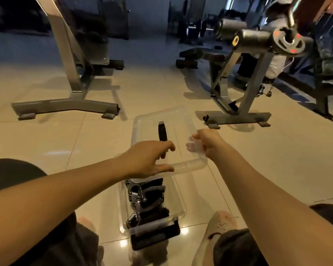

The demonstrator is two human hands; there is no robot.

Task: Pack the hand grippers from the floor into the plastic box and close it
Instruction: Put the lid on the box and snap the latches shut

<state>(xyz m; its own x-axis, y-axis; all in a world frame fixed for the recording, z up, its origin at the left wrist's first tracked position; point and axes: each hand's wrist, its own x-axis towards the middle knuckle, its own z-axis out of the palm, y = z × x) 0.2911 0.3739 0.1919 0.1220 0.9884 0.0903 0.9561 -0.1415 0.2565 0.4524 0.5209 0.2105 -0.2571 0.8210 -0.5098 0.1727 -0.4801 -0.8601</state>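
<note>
The lid (178, 121), lengthwise 12-to-6, hangs over the 12 o'clock end of the plastic box (181, 207), the left hand (148, 156) pinching its near edge, the right hand (207, 143) with fingers (195, 135) curled round its 3 o'clock edge.

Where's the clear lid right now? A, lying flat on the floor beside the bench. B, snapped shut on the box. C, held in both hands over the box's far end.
C: the left hand and right hand each hold an edge of the lid, over the open plastic box with hand grippers inside.
</note>
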